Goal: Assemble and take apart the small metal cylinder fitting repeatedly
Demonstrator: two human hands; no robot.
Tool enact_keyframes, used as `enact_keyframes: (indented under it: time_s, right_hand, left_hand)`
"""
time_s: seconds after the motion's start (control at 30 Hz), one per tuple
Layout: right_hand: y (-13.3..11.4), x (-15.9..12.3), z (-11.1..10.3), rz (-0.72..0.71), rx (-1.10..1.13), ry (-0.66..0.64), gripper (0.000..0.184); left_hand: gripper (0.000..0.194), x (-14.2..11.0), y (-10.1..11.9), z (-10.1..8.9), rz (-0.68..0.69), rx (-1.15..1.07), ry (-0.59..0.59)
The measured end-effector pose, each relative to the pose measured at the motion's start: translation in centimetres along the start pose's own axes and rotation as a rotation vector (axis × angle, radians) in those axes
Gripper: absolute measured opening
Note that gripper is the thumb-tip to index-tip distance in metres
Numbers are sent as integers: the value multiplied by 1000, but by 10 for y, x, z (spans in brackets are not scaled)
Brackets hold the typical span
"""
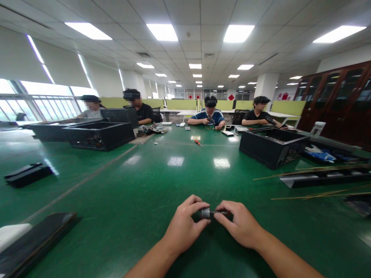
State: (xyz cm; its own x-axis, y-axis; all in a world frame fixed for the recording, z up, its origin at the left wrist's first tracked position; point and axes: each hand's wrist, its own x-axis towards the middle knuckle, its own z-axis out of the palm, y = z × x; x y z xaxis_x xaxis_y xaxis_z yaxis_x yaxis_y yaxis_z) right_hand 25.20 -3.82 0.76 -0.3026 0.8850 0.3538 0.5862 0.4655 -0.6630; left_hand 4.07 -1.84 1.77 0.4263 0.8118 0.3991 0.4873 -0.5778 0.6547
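Observation:
Both my hands meet low in the middle of the view, just above a green table (pixel 145 185). My left hand (pixel 184 226) is closed around a small grey cylindrical part (pixel 206 213). My right hand (pixel 240 226) pinches a thin dark piece (pixel 220 212) that joins the cylinder's right end. What this small object is stays too small to name.
Open black computer cases stand at the left (pixel 100 135) and right (pixel 271 146). Black panels lie at the near left (pixel 34 241) and far left (pixel 27 173). Thin sticks (pixel 319 195) lie at the right. A red screwdriver (pixel 198 143) lies mid-table. Several people sit working at the far side.

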Motion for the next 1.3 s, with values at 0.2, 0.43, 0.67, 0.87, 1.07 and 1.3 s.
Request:
enact_keyframes:
  time_s: [0.2,0.43,0.67,0.87,1.07,1.3]
  right_hand:
    - [4,0,1,-19,-7,26,6]
    - [9,1,-1,-1,-7,55,7]
    - [5,1,-4,-1,-15,63,8]
    - [8,0,-8,3,-41,47,6]
    - [12,0,-11,7,-64,45,9]
    - [13,1,-14,19,-73,26,14]
  left_hand:
    - [33,1,-1,0,-6,18,-11]
    - [32,1,-4,-3,-1,29,19]
    - [33,1,-1,-4,-8,32,27]
    - [33,1,-2,-5,-7,33,24]
    - [33,1,-2,-5,-13,27,22]
    - [33,1,-1,-7,-27,39,31]
